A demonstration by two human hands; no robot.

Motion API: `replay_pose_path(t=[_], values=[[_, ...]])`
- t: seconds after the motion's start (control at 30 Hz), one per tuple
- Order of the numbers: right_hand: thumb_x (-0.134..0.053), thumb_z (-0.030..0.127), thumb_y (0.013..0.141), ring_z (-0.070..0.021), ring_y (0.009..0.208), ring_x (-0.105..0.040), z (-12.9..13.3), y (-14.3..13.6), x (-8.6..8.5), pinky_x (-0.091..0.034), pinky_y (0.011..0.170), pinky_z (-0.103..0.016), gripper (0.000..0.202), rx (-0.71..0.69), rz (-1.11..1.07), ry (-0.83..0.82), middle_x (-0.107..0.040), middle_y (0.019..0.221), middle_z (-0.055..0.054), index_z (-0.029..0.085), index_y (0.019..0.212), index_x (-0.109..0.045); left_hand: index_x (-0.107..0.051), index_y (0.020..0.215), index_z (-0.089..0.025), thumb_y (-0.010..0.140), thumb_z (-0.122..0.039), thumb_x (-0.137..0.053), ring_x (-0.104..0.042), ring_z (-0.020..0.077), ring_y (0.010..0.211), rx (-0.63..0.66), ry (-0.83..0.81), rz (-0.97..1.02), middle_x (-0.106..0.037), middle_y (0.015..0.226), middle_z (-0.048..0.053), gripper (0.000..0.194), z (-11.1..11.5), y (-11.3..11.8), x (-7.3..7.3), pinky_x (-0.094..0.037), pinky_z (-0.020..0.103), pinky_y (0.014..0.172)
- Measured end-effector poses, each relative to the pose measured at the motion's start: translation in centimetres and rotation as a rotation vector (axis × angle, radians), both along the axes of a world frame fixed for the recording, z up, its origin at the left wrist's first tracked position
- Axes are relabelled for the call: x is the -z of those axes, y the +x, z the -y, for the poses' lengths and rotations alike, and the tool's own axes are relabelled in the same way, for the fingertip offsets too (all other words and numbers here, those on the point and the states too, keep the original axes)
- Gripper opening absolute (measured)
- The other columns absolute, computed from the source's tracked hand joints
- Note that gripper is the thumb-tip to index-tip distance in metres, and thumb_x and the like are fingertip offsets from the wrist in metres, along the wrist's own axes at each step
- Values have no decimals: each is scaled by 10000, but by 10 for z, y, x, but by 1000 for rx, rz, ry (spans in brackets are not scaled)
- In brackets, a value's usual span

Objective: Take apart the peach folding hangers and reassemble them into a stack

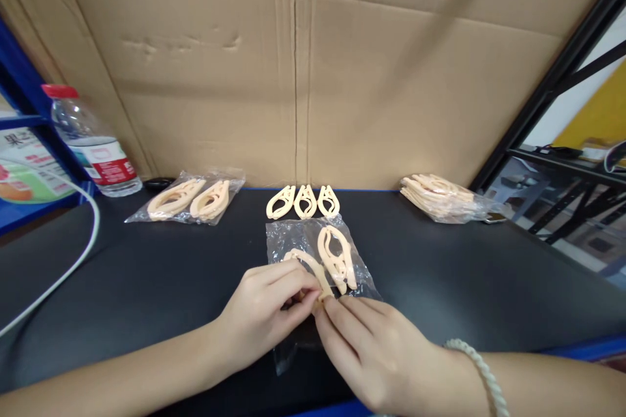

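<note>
Near the table's front, a clear plastic bag (283, 234) lies under my hands. One cream folding hanger (313, 265) is between my fingers, partly covered by them. My left hand (267, 313) is closed, thumb and fingers pinching that hanger. From the other side my right hand (376, 345) closes on its lower end with bunched fingertips. Whether this hanger is inside the bag or on top of it, I cannot tell. Just right of it, a second folded hanger (337, 257) rests on the bag area, apart from my fingers.
Three folded hangers (305, 202) stand in a row by the cardboard wall (205, 78). Bagged hangers (212, 201) lie at the left, and a bagged stack (435, 195) at the right. A water bottle (98, 150) and a white cable (73, 267) are on the left.
</note>
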State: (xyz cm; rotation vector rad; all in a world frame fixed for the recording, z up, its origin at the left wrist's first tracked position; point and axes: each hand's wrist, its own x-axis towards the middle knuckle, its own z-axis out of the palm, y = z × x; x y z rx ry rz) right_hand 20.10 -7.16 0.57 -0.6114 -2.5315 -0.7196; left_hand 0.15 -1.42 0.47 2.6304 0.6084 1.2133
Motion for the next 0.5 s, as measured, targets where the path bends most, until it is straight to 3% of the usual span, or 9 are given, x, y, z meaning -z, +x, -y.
replay_pose_path(t=[0.2, 0.33, 0.5], values=[[-403, 38, 861, -207, 527, -570, 0, -7, 4, -527, 462, -324, 297, 56, -27, -46, -647, 714, -122, 44, 895, -698, -648, 863, -164, 886, -99, -575, -528, 92, 577, 13, -17, 0, -600, 693, -3, 100, -1, 0, 3, -434, 189, 528], [-442, 34, 867, -245, 689, -632, -3, -14, 7, -571, 623, -345, 259, 43, -29, 2, -676, 804, -168, 33, 920, -696, -651, 847, -162, 894, -121, -572, -536, 93, 574, 4, -19, 0, -599, 685, -1, 101, -1, 0, 1, -448, 188, 535], [-432, 23, 879, -259, 740, -635, -11, -19, 13, -559, 750, -412, 241, 67, -47, -72, -672, 825, -183, 34, 914, -669, -652, 838, -165, 903, -131, -558, -535, 92, 580, -3, -33, 2, -593, 685, -7, 119, 0, 0, 0, -451, 187, 545]])
